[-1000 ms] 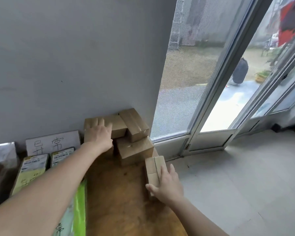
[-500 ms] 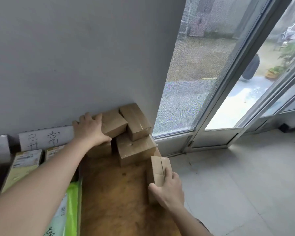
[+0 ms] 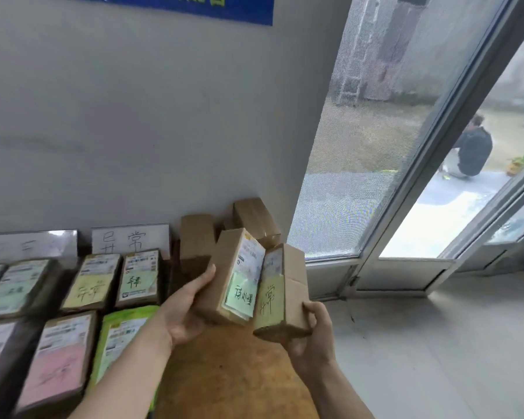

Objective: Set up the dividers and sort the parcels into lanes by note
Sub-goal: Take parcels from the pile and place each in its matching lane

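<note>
My left hand [image 3: 183, 313] grips a brown parcel [image 3: 224, 273] with a light green handwritten note on its face, lifted above the wooden table [image 3: 224, 376]. My right hand [image 3: 310, 337] holds a second brown parcel [image 3: 291, 291] with a yellow note, tilted up beside the first so both notes face me. Two more plain brown parcels stand against the wall behind: one [image 3: 195, 237] upright, another [image 3: 254, 219] in the corner. To the left, sorted parcels lie flat in rows, among them one with a yellow note [image 3: 90, 282] and one with a pink note [image 3: 58, 361].
Two white handwritten sign cards [image 3: 130, 238] lean on the grey wall behind the rows. A green-edged parcel [image 3: 120, 337] lies under my left forearm. The table's right edge meets a tiled floor [image 3: 436, 343] and a glass door [image 3: 375, 146]. A person crouches outside.
Both hands lifted a parcel each off the stack by the wall and turned them to show their notes. The view swung left, revealing the sorted rows.
</note>
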Available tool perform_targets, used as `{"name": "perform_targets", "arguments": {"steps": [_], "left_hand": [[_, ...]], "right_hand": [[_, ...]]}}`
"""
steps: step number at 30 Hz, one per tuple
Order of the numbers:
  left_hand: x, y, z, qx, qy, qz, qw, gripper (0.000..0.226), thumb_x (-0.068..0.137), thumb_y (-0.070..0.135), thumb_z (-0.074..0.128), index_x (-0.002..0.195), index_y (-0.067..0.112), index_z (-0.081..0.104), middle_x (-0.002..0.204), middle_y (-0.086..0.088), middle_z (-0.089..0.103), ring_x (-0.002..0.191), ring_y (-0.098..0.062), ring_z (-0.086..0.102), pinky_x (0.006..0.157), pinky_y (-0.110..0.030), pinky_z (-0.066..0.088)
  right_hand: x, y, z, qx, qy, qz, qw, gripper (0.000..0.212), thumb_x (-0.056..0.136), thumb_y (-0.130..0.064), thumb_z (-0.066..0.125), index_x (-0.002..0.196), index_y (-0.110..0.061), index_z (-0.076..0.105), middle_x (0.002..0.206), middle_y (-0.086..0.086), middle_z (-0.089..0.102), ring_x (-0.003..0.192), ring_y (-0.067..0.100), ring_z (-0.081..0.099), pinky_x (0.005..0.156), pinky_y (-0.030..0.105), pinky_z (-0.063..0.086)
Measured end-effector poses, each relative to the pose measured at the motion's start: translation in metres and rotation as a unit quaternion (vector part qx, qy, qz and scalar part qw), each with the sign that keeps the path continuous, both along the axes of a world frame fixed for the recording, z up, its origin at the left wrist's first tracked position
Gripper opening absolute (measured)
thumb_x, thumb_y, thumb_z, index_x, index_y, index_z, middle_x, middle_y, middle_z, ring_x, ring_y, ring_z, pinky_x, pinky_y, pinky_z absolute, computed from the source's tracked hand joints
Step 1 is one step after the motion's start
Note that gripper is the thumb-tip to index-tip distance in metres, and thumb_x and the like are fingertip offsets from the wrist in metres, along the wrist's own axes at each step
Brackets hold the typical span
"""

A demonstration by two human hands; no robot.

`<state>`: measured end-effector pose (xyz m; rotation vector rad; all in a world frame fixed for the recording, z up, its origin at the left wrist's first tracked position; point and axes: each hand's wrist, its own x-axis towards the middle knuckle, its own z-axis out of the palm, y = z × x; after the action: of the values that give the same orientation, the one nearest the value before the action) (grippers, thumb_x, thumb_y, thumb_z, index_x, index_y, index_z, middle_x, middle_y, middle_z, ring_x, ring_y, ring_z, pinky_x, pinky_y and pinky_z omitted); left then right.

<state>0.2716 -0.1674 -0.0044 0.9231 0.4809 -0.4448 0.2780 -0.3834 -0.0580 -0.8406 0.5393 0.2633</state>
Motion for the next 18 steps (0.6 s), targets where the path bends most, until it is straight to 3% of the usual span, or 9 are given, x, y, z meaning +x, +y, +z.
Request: {"name": "perform_targets", "arguments": {"steps": [4, 6, 9, 11, 13, 16, 18], "left_hand": [[-0.023, -0.015, -0.001, -0.028, -0.024, 0.050, 0.998, 0.050, 0.092, 0.044, 0.047, 0.120, 0.007, 0.065, 0.121, -0.023, 0.066, 0.102, -0.037, 0.069, 0.090, -0.051, 0.047], [-0.031, -0.022, 0.000, 0.019, -0.040, 0.080, 0.996, 0.047, 0.093, 0.044, 0.047, 0.116, 0.008, 0.067, 0.116, -0.021, 0.069, 0.098, -0.035, 0.070, 0.091, -0.051, 0.048], [-0.046, -0.033, 0.005, 0.136, -0.068, 0.133, 0.979, 0.048, 0.095, 0.053, 0.044, 0.123, 0.018, 0.063, 0.114, -0.016, 0.071, 0.103, -0.032, 0.069, 0.093, -0.049, 0.050], [-0.058, -0.037, 0.008, 0.186, -0.092, 0.138, 0.968, 0.067, 0.084, 0.076, 0.046, 0.131, 0.029, 0.057, 0.118, -0.007, 0.070, 0.109, -0.027, 0.066, 0.096, -0.048, 0.050], [-0.069, -0.037, 0.009, 0.227, -0.119, 0.122, 0.959, 0.086, 0.061, 0.091, 0.052, 0.130, 0.040, 0.053, 0.123, 0.003, 0.068, 0.116, -0.020, 0.061, 0.103, -0.047, 0.041], [-0.086, -0.036, 0.017, 0.263, -0.136, 0.083, 0.951, 0.085, 0.046, 0.067, 0.078, 0.122, 0.042, 0.050, 0.112, -0.001, 0.072, 0.106, -0.023, 0.066, 0.097, -0.048, 0.047], [-0.097, -0.035, 0.019, 0.246, -0.135, 0.083, 0.956, 0.088, 0.046, 0.049, 0.083, 0.125, 0.034, 0.047, 0.106, -0.008, 0.074, 0.099, -0.029, 0.070, 0.090, -0.051, 0.053]], "right_hand": [[-0.016, -0.009, 0.010, 0.012, -0.027, 0.039, 0.999, 0.090, 0.048, -0.033, 0.077, 0.125, 0.009, 0.057, 0.129, 0.035, 0.055, 0.120, 0.053, 0.052, 0.105, 0.071, 0.031], [-0.023, -0.011, 0.015, -0.020, -0.025, 0.034, 0.999, 0.105, 0.034, -0.039, 0.086, 0.125, 0.006, 0.060, 0.127, 0.032, 0.058, 0.120, 0.049, 0.055, 0.104, 0.063, 0.039], [-0.037, -0.009, 0.023, -0.080, -0.025, 0.039, 0.996, 0.098, 0.044, -0.063, 0.086, 0.120, -0.004, 0.067, 0.119, 0.023, 0.068, 0.112, 0.042, 0.064, 0.096, 0.053, 0.050], [-0.044, -0.012, 0.025, -0.129, -0.050, 0.058, 0.989, 0.096, 0.046, -0.078, 0.077, 0.118, -0.015, 0.069, 0.113, 0.016, 0.071, 0.105, 0.036, 0.069, 0.086, 0.055, 0.056], [-0.052, -0.017, 0.030, -0.178, -0.093, 0.095, 0.975, 0.085, 0.047, -0.077, 0.075, 0.117, -0.029, 0.066, 0.111, 0.011, 0.072, 0.103, 0.031, 0.070, 0.080, 0.053, 0.059], [-0.059, -0.025, 0.035, -0.218, -0.117, 0.150, 0.957, 0.092, 0.040, -0.059, 0.090, 0.121, -0.027, 0.057, 0.108, 0.010, 0.073, 0.098, 0.030, 0.071, 0.082, 0.056, 0.058], [-0.066, -0.028, 0.039, -0.210, -0.134, 0.171, 0.953, 0.088, 0.041, -0.044, 0.090, 0.120, -0.021, 0.057, 0.105, 0.011, 0.073, 0.098, 0.034, 0.071, 0.084, 0.060, 0.056]]}}
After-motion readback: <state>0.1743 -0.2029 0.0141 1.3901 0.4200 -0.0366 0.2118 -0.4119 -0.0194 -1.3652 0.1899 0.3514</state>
